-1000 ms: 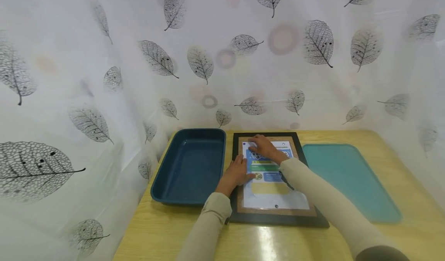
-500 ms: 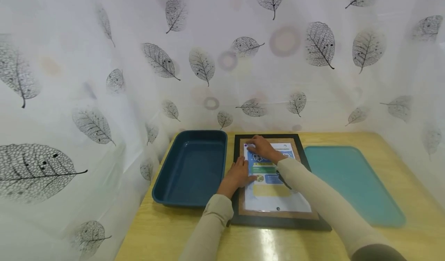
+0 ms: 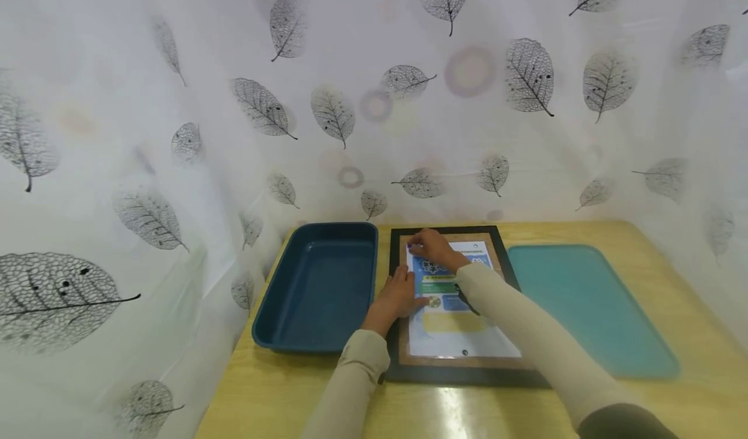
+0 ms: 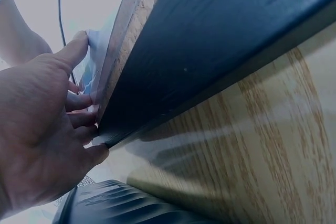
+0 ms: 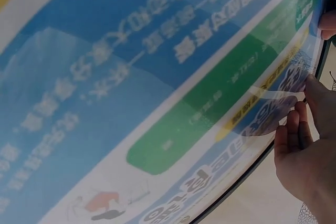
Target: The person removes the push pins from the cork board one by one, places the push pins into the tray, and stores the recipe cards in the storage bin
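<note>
A printed poster (image 3: pixel 435 341) in a clear sheet lies on a cork board with a black frame (image 3: pixel 456 374). At the poster's upper left corner my right hand (image 3: pixel 434 245) pinches a small purple push pin (image 3: pixel 409 246); in the right wrist view the fingers cover that pin. My left hand (image 3: pixel 397 296) rests along the left side, thumb on the poster and the other fingers spread over the edge of the board, as the left wrist view shows. A dark pin (image 3: pixel 464 352) sits at the poster's bottom middle, and a pale pin (image 3: pixel 476 245) is near its upper right corner.
A deep dark blue tray (image 3: pixel 315 289) stands left of the board, close to my left hand. On the right lies a flat teal tray (image 3: pixel 590 302). Both are on a wooden table (image 3: pixel 280 387), with a leaf-patterned curtain (image 3: pixel 374 134) behind it.
My right hand has shifted slightly left, and its fingertips now meet at the purple push pin. The left hand stays in place on the board. The head view has moved a little.
</note>
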`<state>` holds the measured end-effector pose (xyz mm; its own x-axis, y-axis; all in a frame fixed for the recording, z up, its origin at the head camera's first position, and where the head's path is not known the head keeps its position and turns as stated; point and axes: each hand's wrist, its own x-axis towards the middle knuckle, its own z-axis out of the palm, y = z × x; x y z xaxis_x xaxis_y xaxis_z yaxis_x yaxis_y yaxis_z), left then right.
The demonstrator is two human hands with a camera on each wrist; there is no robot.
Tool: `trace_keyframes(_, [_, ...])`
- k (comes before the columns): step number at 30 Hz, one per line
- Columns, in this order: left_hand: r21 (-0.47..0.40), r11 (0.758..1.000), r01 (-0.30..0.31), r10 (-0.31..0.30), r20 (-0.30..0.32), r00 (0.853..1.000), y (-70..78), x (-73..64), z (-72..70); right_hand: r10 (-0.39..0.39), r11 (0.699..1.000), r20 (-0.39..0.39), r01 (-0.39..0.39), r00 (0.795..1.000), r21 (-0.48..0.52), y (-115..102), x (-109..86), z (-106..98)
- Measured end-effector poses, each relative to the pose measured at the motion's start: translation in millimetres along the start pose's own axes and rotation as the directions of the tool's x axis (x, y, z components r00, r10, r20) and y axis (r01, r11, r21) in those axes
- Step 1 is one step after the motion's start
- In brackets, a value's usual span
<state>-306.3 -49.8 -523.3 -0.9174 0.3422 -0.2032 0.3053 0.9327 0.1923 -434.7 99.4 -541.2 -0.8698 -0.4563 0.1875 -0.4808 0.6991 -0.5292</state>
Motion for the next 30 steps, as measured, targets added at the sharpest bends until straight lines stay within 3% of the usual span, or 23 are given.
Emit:
trace_keyframes(7, [0.006, 1.000, -0.004, 0.004, 0.006, 1.000, -0.7, -0.7, -1.6, 0.109, 0.991, -0.013, -0.107, 0.994, 0.079, -5.0, 1.9, 0.8])
trace_keyframes(19, [-0.008, 1.000, 0.000, 0.000, 0.012, 1.000, -1.0, 1.2, -0.5, 0.211, 0.970, 0.019, -0.212, 0.977, 0.122, -3.3, 4.9, 1.3])
trace_keyframes(30, [-0.001, 1.000, 0.004, -0.004, 0.034, 0.999, -3.0, 3.5, 1.6, 0.242, 0.962, 0.038, -0.245, 0.970, 0.124, -3.0, 7.0, 2.7])
